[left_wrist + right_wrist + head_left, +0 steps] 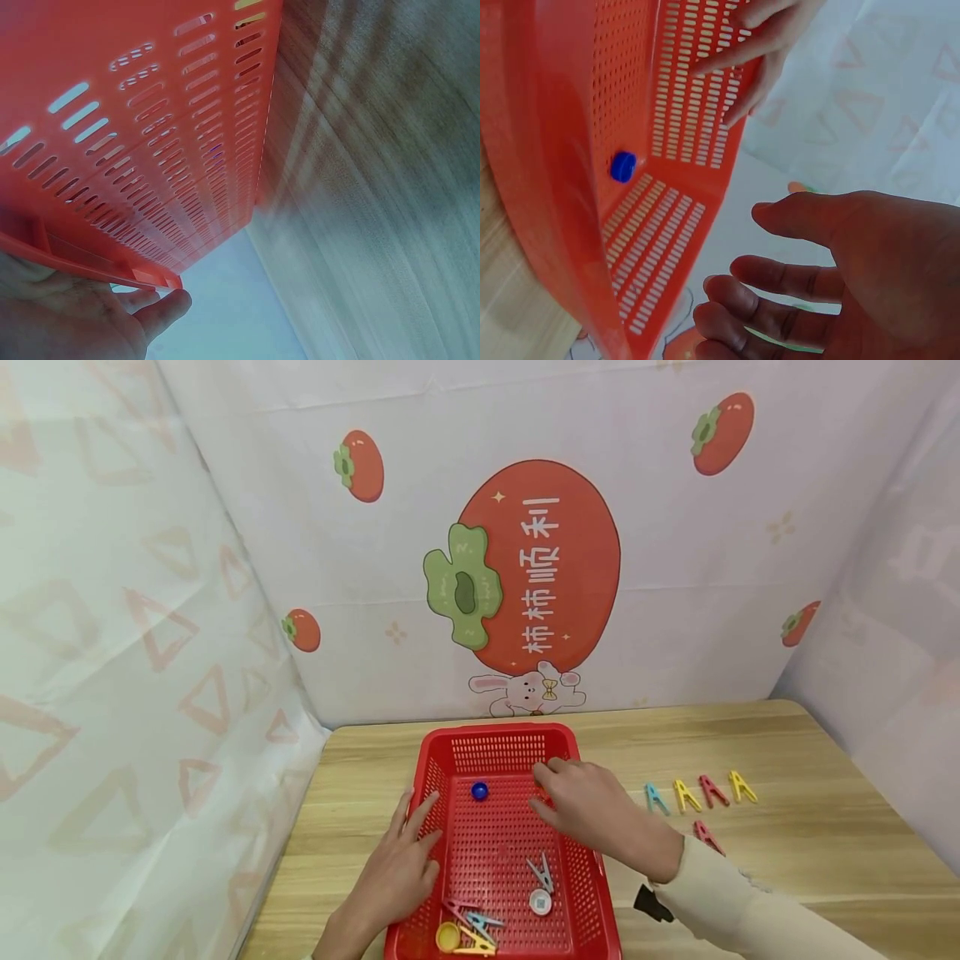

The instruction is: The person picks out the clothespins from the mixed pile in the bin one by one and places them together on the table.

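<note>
A red plastic basket [504,852] with slotted walls stands on the wooden table. My left hand [397,868] rests over its left rim, fingers straight and spread, some inside and some outside. Above the basket's right wall hovers my right hand [885,270], loosely bent, thumb apart from the fingers and nothing held. A blue bottle cap [479,791] lies toward the basket's far end. Nearer, a grey clothespin [542,873] lies by a white cap [540,902]. In the near left corner are a pink clothespin [459,909], a blue clothespin [483,922], a yellow clothespin [477,943] and a yellow cap [447,936].
Right of the basket, a blue clothespin [656,798], two yellow ones and a red clothespin [713,791] form a row on the table [817,827]. Another red clothespin [707,837] lies nearer, beside the right forearm. A printed cloth wall [645,677] stands behind the table.
</note>
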A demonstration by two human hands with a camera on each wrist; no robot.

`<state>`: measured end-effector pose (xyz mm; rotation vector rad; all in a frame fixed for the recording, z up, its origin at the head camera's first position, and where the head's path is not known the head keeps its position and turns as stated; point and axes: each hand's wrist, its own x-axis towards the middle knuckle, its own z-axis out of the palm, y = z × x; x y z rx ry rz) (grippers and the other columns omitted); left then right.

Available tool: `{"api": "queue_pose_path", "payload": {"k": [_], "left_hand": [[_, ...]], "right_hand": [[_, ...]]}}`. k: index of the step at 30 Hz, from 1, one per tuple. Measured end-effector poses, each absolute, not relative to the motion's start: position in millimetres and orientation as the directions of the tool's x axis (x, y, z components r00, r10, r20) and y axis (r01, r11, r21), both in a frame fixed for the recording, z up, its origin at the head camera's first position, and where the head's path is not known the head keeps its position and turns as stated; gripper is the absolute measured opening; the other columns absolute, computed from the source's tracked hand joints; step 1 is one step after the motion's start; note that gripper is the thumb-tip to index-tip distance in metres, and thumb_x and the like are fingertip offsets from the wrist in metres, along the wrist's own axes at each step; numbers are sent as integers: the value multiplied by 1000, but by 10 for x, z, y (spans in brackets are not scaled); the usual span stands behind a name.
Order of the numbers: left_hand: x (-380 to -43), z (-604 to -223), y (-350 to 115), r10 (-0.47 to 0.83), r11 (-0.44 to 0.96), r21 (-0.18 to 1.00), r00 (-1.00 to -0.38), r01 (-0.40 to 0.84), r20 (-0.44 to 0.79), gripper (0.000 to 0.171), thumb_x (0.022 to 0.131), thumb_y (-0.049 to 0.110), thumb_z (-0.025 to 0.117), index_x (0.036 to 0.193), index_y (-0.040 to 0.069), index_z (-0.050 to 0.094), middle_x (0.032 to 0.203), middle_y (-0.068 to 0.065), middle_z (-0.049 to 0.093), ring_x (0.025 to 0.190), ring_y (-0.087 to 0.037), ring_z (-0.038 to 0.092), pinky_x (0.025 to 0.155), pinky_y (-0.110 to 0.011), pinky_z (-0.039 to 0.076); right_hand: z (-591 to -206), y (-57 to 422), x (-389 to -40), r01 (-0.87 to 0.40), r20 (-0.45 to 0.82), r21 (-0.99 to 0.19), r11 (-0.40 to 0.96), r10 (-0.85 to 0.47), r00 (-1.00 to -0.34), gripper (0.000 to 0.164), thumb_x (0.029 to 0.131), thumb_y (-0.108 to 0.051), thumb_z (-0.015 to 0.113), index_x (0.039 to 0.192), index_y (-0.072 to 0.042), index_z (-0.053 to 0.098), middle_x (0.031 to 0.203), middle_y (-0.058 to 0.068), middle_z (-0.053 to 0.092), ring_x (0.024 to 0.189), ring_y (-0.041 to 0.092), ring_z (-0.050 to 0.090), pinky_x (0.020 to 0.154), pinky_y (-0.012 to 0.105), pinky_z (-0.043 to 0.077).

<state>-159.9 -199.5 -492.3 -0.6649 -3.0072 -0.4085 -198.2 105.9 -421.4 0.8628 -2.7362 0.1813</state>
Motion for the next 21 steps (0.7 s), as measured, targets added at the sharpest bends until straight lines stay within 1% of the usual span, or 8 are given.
{"api": "queue_pose_path", "payload": {"k": [2, 6, 8, 12, 15, 17, 21], "left_hand": [[-1597, -4928, -1996, 411, 873, 247, -907, 420, 91, 32, 97, 10, 72, 123, -8, 78, 174, -18, 38, 169, -45, 13, 135, -60, 27], [-1598, -4934, -1999, 413, 873, 244, -906, 422, 92, 32, 97, 10, 72, 123, -8, 78, 174, -18, 37, 169, -45, 13, 135, -59, 28], [-1599, -4936, -2002, 411, 873, 246, -907, 421, 91, 32, 97, 10, 72, 123, -8, 78, 175, -18, 37, 169, -46, 13, 135, -59, 28], [-1601, -4933, -2002, 409, 874, 249, -908, 418, 88, 32, 96, 10, 72, 123, -8, 78, 175, -18, 37, 169, -45, 12, 135, -59, 27], [-1606, -4935, -1999, 409, 876, 245, -909, 417, 83, 32, 97, 10, 72, 123, -7, 78, 175, -17, 37, 169, -45, 12, 135, -59, 26], [-1607, -4938, -1997, 409, 877, 241, -909, 415, 78, 33, 97, 11, 73, 124, -7, 77, 175, -17, 36, 169, -45, 12, 135, -59, 27], [-1608, -4949, -1997, 407, 880, 236, -910, 413, 77, 33, 97, 11, 73, 124, -6, 78, 175, -16, 36, 168, -46, 14, 135, -59, 28]], "right_hand": [[-4239, 1008, -1966, -606, 300, -13, 796, -575, -761, 27, 94, -33, 84, 102, -10, 72, 84, 3, 71, 62, 12, 61, 55, 26, 60], [-4283, 894, -1923, -650, 298, 33, 760, -628, -719, 29, 94, -35, 84, 104, -10, 73, 87, 3, 74, 66, 16, 67, 56, 28, 60], [-4291, 825, -1894, -659, 269, 40, 751, -644, -716, 31, 95, -37, 84, 108, -10, 74, 91, 4, 76, 71, 18, 72, 59, 30, 63], [-4307, 687, -1836, -662, 154, 49, 748, -661, -734, 39, 96, -44, 81, 117, -12, 75, 99, 6, 78, 81, 22, 76, 64, 33, 67], [-4317, 595, -1804, -669, 83, 68, 740, -672, -736, 41, 96, -48, 80, 119, -14, 76, 103, 6, 79, 87, 23, 79, 66, 34, 68], [-4325, 542, -1793, -675, 60, 74, 734, -679, -731, 42, 96, -49, 80, 120, -15, 76, 104, 6, 80, 88, 23, 79, 68, 33, 68], [-4340, 457, -1781, -691, 64, 98, 716, -697, -714, 41, 95, -51, 80, 118, -17, 77, 101, 4, 80, 85, 20, 79, 69, 32, 68]]}}
